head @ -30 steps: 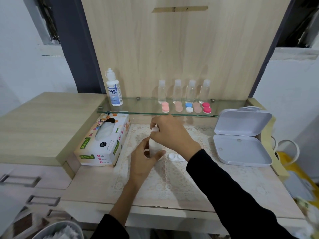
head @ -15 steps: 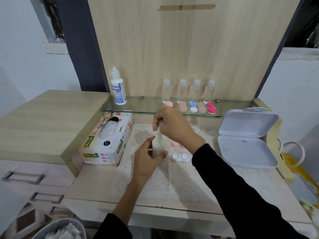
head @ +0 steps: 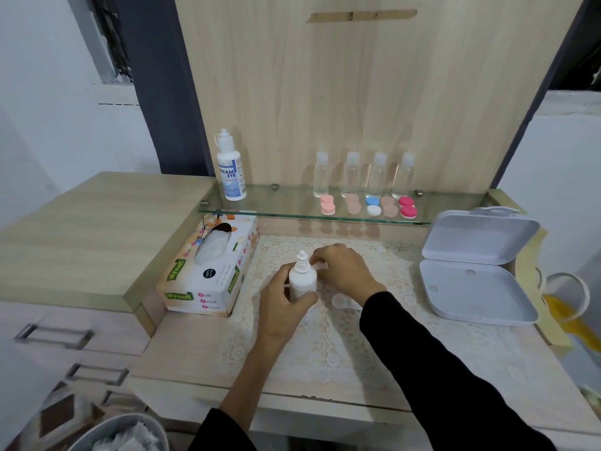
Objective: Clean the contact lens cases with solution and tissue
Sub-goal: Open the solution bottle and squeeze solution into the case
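Note:
My left hand (head: pixel 283 301) grips a small white solution bottle (head: pixel 302 281) upright on the lace mat (head: pixel 325 346); its nozzle is bare. My right hand (head: pixel 344 271) sits just right of the nozzle with fingers curled, pinching what looks like the white cap. A white lens case (head: pixel 341 301) lies on the mat, partly hidden by my right wrist. A tissue box (head: pixel 208 271) stands to the left. Several coloured lens cases (head: pixel 369 206) line the glass shelf (head: pixel 292 206).
A larger solution bottle (head: pixel 231 167) and several small clear bottles (head: pixel 364 175) stand on the shelf. An open white box (head: pixel 474 268) lies at the right. A bin with used tissues (head: pixel 123 434) is at the lower left. Drawers sit at the left.
My right hand came off the bottle's top and moved down to the right, leaving the nozzle bare. The bottle stayed in my left hand.

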Demonstrator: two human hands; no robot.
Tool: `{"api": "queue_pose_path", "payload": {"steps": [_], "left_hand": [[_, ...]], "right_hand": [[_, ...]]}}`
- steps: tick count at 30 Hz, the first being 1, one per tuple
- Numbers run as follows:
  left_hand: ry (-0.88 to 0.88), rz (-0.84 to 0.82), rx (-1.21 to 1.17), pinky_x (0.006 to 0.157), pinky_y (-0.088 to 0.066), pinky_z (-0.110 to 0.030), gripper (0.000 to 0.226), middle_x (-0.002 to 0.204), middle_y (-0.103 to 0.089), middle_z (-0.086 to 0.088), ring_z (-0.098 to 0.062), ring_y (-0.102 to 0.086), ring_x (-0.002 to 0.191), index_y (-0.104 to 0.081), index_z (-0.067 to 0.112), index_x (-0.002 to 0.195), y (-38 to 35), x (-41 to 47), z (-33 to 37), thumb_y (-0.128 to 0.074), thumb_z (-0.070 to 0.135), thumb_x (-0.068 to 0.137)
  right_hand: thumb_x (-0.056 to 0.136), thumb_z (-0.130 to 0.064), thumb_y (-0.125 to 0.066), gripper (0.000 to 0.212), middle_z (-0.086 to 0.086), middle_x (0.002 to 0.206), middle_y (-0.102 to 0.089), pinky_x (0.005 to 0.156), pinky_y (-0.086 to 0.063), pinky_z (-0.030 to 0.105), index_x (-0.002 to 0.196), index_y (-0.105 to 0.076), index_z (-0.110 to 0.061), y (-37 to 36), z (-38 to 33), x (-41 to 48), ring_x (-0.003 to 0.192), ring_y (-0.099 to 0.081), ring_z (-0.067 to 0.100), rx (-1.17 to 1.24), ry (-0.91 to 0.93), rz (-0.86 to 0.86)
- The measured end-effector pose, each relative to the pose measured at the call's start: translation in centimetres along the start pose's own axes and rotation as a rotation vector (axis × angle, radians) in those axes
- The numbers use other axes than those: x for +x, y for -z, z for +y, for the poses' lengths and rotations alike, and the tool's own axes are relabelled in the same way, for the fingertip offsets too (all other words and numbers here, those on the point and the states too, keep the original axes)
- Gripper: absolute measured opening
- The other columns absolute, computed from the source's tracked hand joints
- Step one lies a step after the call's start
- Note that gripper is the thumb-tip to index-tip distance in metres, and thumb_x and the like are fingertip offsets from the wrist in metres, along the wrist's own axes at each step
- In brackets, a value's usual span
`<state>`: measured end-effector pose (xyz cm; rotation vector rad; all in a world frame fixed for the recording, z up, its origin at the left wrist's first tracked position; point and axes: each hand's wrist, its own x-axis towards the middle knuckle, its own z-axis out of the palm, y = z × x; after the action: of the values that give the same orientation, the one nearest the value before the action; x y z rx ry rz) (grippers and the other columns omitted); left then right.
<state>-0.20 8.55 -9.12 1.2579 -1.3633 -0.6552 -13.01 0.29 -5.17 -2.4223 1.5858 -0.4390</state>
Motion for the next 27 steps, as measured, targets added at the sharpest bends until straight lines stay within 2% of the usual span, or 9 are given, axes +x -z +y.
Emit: {"api": "queue_pose_path", "payload": {"steps": [5, 8, 11, 13, 15, 18, 21, 24, 27], "left_hand": [[0.011, -0.004, -0.005, 0.068, -0.046, -0.016, 0.046, 0.094, -0.066, 0.011, -0.007, -0.060, 0.083, -0.060, 0.027, 0.107, 0.1, 0.1, -0.1, -0.071, 0.023, 0.063], [0.009, -0.004, -0.012, 0.068, -0.046, -0.016, 0.045, 0.094, -0.066, 0.011, -0.007, -0.060, 0.084, -0.060, 0.026, 0.106, 0.1, 0.0, -0.2, -0.071, 0.022, 0.063], [-0.003, -0.004, -0.025, 0.068, -0.046, -0.016, 0.044, 0.093, -0.066, 0.012, -0.006, -0.060, 0.083, -0.058, 0.033, 0.103, 0.1, 0.1, -0.1, -0.070, 0.019, 0.063], [-0.007, -0.010, -0.039, 0.068, -0.047, -0.016, 0.044, 0.093, -0.066, 0.012, -0.007, -0.060, 0.084, -0.057, 0.036, 0.102, 0.1, 0.2, -0.2, -0.070, 0.018, 0.063], [-0.009, -0.021, -0.045, 0.069, -0.046, -0.015, 0.045, 0.095, -0.066, 0.013, -0.007, -0.060, 0.086, -0.058, 0.034, 0.104, 0.1, 0.2, -0.2, -0.069, 0.017, 0.063], [-0.010, -0.032, -0.043, 0.073, -0.045, -0.013, 0.047, 0.101, -0.066, 0.012, -0.005, -0.061, 0.093, -0.059, 0.028, 0.109, 0.0, 0.2, -0.2, -0.068, 0.018, 0.065], [-0.028, -0.038, -0.060, 0.076, -0.048, -0.017, 0.046, 0.103, -0.067, 0.010, -0.008, -0.062, 0.096, -0.059, 0.023, 0.111, 0.0, 0.0, -0.1, -0.067, 0.031, 0.067], [-0.032, -0.021, -0.063, 0.080, -0.049, -0.023, 0.048, 0.106, -0.067, 0.010, -0.008, -0.062, 0.099, -0.059, 0.024, 0.113, 0.0, 0.0, -0.1, -0.065, 0.040, 0.068], [-0.022, -0.012, -0.066, 0.081, -0.051, -0.026, 0.046, 0.109, -0.066, 0.013, -0.006, -0.061, 0.101, -0.057, 0.034, 0.113, 0.1, 0.1, -0.2, -0.066, 0.040, 0.069]], "right_hand": [[0.083, -0.010, -0.062, 0.039, 0.006, 0.107, -0.065, 0.079, -0.038, 0.030, 0.121, -0.063, -0.022, -0.6, 0.6, -0.3, 0.104, -0.054, 0.024, 0.037, -0.030, 0.039], [0.080, -0.009, -0.067, 0.045, 0.003, 0.115, -0.063, 0.086, -0.040, 0.031, 0.123, -0.061, -0.020, -0.4, 1.1, -1.7, 0.111, -0.050, 0.022, 0.142, -0.044, 0.153], [0.078, -0.004, -0.068, 0.049, -0.002, 0.113, -0.060, 0.080, -0.036, 0.020, 0.123, -0.062, -0.022, -0.2, 1.1, -3.9, 0.105, -0.050, 0.017, 0.270, -0.051, 0.229], [0.075, -0.003, -0.069, 0.053, -0.004, 0.109, -0.058, 0.075, -0.032, 0.008, 0.125, -0.061, -0.021, -0.3, 0.6, -5.6, 0.100, -0.049, 0.013, 0.354, -0.025, 0.205], [0.073, -0.008, -0.073, 0.059, -0.006, 0.111, -0.059, 0.077, -0.031, 0.006, 0.128, -0.058, -0.022, -0.7, -0.1, -6.7, 0.099, -0.048, 0.010, 0.397, -0.004, 0.156], [0.069, -0.027, -0.077, 0.063, -0.007, 0.113, -0.063, 0.080, -0.039, 0.020, 0.128, -0.057, -0.026, -1.5, -1.3, -7.2, 0.097, -0.050, 0.010, 0.447, 0.017, 0.143], [0.071, -0.042, -0.072, 0.058, -0.012, 0.102, -0.062, 0.083, -0.041, 0.034, 0.125, -0.058, -0.027, -2.1, -2.0, -7.2, 0.093, -0.050, 0.013, 0.456, 0.016, 0.198], [0.080, -0.036, -0.068, 0.047, -0.015, 0.096, -0.059, 0.086, -0.039, 0.036, 0.125, -0.058, -0.029, -2.5, -2.5, -6.9, 0.090, -0.047, 0.011, 0.451, -0.018, 0.249], [0.080, -0.032, -0.071, 0.044, -0.009, 0.098, -0.064, 0.088, -0.038, 0.037, 0.123, -0.059, -0.029, -2.6, -2.8, -6.5, 0.090, -0.047, 0.011, 0.456, -0.050, 0.264]]}}
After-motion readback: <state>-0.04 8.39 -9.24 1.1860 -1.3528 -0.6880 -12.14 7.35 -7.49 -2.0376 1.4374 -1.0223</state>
